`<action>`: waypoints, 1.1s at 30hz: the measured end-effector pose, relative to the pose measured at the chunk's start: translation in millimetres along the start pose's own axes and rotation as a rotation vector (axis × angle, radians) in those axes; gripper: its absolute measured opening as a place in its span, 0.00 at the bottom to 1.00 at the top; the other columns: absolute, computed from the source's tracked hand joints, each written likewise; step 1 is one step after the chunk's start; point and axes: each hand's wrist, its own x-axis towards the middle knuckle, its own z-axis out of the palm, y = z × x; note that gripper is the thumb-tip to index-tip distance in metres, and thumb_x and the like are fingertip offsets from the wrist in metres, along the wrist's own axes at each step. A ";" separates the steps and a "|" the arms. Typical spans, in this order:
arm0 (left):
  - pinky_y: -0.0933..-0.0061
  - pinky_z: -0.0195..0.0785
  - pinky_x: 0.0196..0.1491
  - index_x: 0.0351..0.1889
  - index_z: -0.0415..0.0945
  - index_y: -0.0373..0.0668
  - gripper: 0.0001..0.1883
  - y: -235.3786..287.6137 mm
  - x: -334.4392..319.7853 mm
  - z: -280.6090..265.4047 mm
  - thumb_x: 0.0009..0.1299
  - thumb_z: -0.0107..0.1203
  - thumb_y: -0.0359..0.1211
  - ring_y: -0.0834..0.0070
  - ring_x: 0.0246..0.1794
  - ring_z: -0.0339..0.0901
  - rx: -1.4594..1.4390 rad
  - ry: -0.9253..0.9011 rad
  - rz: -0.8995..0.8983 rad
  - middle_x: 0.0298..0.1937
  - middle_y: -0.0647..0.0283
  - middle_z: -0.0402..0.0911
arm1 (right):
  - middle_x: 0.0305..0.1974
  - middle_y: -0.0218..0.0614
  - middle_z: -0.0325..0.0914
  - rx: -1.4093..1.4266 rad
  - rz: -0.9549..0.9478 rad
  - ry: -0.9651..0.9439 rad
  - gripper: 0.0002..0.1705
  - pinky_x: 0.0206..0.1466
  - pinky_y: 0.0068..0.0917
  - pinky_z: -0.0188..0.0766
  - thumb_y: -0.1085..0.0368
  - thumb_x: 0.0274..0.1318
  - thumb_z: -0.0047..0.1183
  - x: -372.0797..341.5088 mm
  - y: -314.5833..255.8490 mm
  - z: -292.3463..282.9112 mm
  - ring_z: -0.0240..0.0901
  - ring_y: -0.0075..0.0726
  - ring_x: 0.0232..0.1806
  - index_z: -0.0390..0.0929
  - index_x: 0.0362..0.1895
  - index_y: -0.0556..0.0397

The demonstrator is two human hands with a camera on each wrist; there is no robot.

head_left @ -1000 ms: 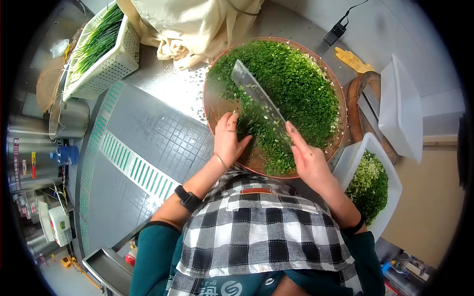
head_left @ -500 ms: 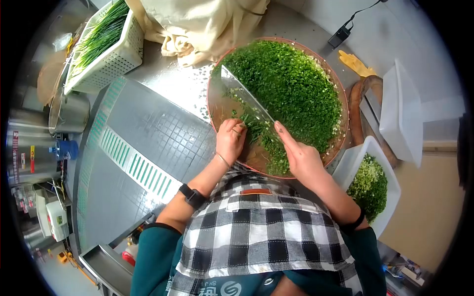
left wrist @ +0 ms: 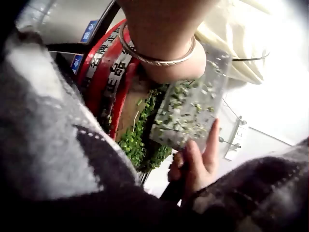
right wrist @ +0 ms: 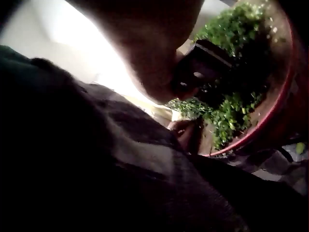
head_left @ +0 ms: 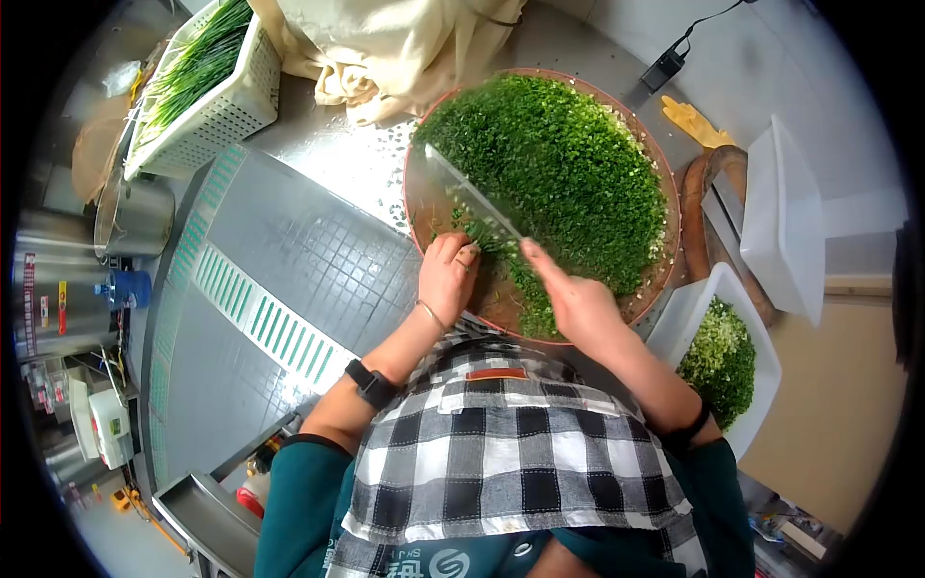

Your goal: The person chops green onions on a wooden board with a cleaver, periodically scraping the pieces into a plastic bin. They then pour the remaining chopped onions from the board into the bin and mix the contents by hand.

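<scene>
A round board (head_left: 493, 301) bears a broad heap of finely chopped green onions (head_left: 568, 164). On its near left part, my left hand (head_left: 447, 281) holds a small bunch of green onions (head_left: 479, 237) under curled fingers. The knife (head_left: 469, 189) is gripped by my right hand (head_left: 586, 310), forefinger laid along the blade; it slants up and left beyond the bunch. In the left wrist view, green bits cling to the broad blade (left wrist: 188, 108), and my right hand (left wrist: 198, 169) is round the handle. The right wrist view is dark, with the chopped greens (right wrist: 236, 29) beyond the hand.
A white tub (head_left: 766, 385) of chopped greens stands at the right, near an empty white tub (head_left: 785, 222). Yellow gloves (head_left: 694, 122) lie behind the board's right side. A basket (head_left: 236, 120) of whole green onions is at the back left, beside a cream cloth (head_left: 385, 58).
My left hand's fingers have drawn in from a more spread pose over the bunch. The knife and my right hand have shifted left, and the blade now shows narrower, more edge-on.
</scene>
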 end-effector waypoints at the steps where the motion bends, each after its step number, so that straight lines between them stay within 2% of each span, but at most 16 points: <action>1: 0.64 0.68 0.42 0.32 0.73 0.40 0.10 -4.9 -1.1 3.7 0.51 0.55 0.23 0.59 0.39 0.73 -0.029 -0.009 0.025 0.37 0.59 0.75 | 0.17 0.49 0.71 -0.051 0.040 -0.073 0.40 0.24 0.44 0.67 0.74 0.53 0.42 6.8 0.6 7.7 0.70 0.54 0.19 0.48 0.69 0.31; 3: 0.64 0.69 0.39 0.33 0.73 0.40 0.11 -8.8 -1.4 6.4 0.50 0.52 0.22 0.59 0.38 0.73 -0.056 -0.012 0.053 0.36 0.58 0.75 | 0.17 0.48 0.71 -0.103 0.074 -0.143 0.41 0.24 0.44 0.67 0.74 0.52 0.42 17.5 3.0 8.4 0.70 0.53 0.19 0.48 0.69 0.30; 7: 0.64 0.69 0.38 0.32 0.73 0.41 0.11 -8.0 -0.7 6.5 0.50 0.52 0.21 0.59 0.36 0.73 -0.071 0.019 0.063 0.36 0.58 0.75 | 0.17 0.48 0.71 -0.047 0.065 -0.079 0.41 0.23 0.45 0.67 0.73 0.52 0.42 13.2 -0.7 -5.0 0.70 0.54 0.18 0.47 0.69 0.30; 9: 0.65 0.69 0.38 0.32 0.73 0.41 0.11 -8.5 -1.2 7.1 0.50 0.52 0.21 0.59 0.36 0.73 -0.072 0.031 0.060 0.36 0.58 0.75 | 0.17 0.48 0.71 0.010 -0.031 0.010 0.41 0.23 0.45 0.67 0.73 0.52 0.42 5.5 -1.6 -6.1 0.70 0.54 0.18 0.47 0.70 0.30; 10: 0.65 0.69 0.38 0.31 0.73 0.41 0.11 -8.6 -1.8 6.9 0.50 0.52 0.21 0.60 0.36 0.73 -0.066 0.021 0.056 0.36 0.58 0.75 | 0.25 0.53 0.73 0.004 0.070 -0.112 0.37 0.23 0.43 0.64 0.76 0.55 0.42 5.8 -5.1 -3.4 0.69 0.53 0.18 0.53 0.68 0.37; 11: 0.65 0.69 0.39 0.31 0.73 0.41 0.11 -8.5 -3.0 6.4 0.50 0.53 0.21 0.60 0.36 0.73 -0.061 0.008 0.054 0.36 0.58 0.75 | 0.27 0.53 0.74 -0.093 0.013 -0.115 0.37 0.22 0.42 0.65 0.75 0.55 0.43 8.3 2.8 14.1 0.69 0.53 0.18 0.52 0.69 0.37; 13: 0.65 0.69 0.39 0.32 0.73 0.41 0.11 -8.7 -1.7 7.0 0.50 0.53 0.22 0.59 0.37 0.73 -0.069 0.013 0.055 0.36 0.58 0.75 | 0.32 0.52 0.75 -0.112 0.039 -0.151 0.36 0.23 0.42 0.67 0.74 0.55 0.44 16.3 -1.6 11.0 0.70 0.53 0.18 0.52 0.68 0.37; 15: 0.64 0.69 0.39 0.33 0.73 0.40 0.11 -8.8 -2.6 6.2 0.49 0.53 0.22 0.59 0.37 0.73 -0.080 0.011 0.060 0.37 0.58 0.75 | 0.35 0.51 0.75 -0.005 0.088 -0.124 0.36 0.23 0.43 0.66 0.73 0.56 0.44 24.7 8.8 9.3 0.70 0.54 0.19 0.52 0.68 0.38; 17: 0.64 0.69 0.40 0.34 0.74 0.40 0.12 -10.7 1.5 8.5 0.49 0.53 0.23 0.58 0.38 0.72 -0.083 0.005 0.095 0.37 0.57 0.74 | 0.35 0.51 0.75 0.035 0.054 -0.082 0.36 0.24 0.44 0.64 0.73 0.56 0.43 24.0 14.8 4.4 0.69 0.56 0.20 0.51 0.69 0.38; 21: 0.63 0.68 0.42 0.35 0.74 0.40 0.13 -11.0 14.6 13.5 0.49 0.54 0.24 0.57 0.40 0.72 -0.065 -0.090 0.121 0.38 0.57 0.74 | 0.33 0.54 0.74 0.045 0.149 -0.085 0.36 0.26 0.45 0.62 0.73 0.56 0.44 21.1 4.8 -11.4 0.69 0.58 0.21 0.51 0.69 0.40; 23: 0.64 0.66 0.47 0.34 0.72 0.40 0.13 -4.5 17.5 8.9 0.50 0.59 0.25 0.61 0.45 0.71 0.021 -0.038 0.074 0.40 0.59 0.73 | 0.18 0.52 0.70 0.018 0.092 -0.021 0.38 0.25 0.48 0.62 0.70 0.57 0.42 14.2 1.2 -16.0 0.68 0.58 0.20 0.46 0.70 0.29; 26: 0.63 0.65 0.47 0.34 0.72 0.40 0.13 0.9 8.7 -3.4 0.50 0.59 0.25 0.60 0.45 0.70 0.018 -0.026 -0.004 0.40 0.59 0.73 | 0.18 0.50 0.70 0.032 -0.012 0.076 0.40 0.25 0.47 0.64 0.72 0.55 0.43 0.8 -11.4 -24.5 0.69 0.57 0.20 0.46 0.70 0.30; 27: 0.63 0.65 0.47 0.34 0.72 0.40 0.13 -2.5 5.9 -2.9 0.50 0.59 0.25 0.60 0.45 0.70 0.018 -0.029 -0.008 0.40 0.59 0.73 | 0.18 0.50 0.70 0.034 -0.011 0.072 0.40 0.25 0.47 0.64 0.72 0.55 0.43 -0.4 -10.2 -19.4 0.69 0.57 0.20 0.46 0.70 0.30; 30: 0.64 0.65 0.46 0.34 0.72 0.40 0.12 -13.8 -1.0 4.4 0.51 0.58 0.24 0.60 0.43 0.71 -0.034 -0.049 0.034 0.40 0.59 0.73 | 0.17 0.48 0.71 -0.166 0.130 -0.140 0.41 0.23 0.45 0.66 0.72 0.53 0.43 4.7 -3.0 8.2 0.70 0.52 0.19 0.46 0.70 0.30; 33: 0.63 0.68 0.41 0.35 0.74 0.41 0.13 -16.6 -1.9 5.9 0.49 0.53 0.22 0.58 0.38 0.72 -0.058 -0.055 0.062 0.38 0.57 0.74 | 0.17 0.48 0.71 -0.067 0.149 -0.133 0.40 0.23 0.45 0.66 0.72 0.53 0.42 16.4 2.8 3.6 0.70 0.52 0.18 0.47 0.70 0.30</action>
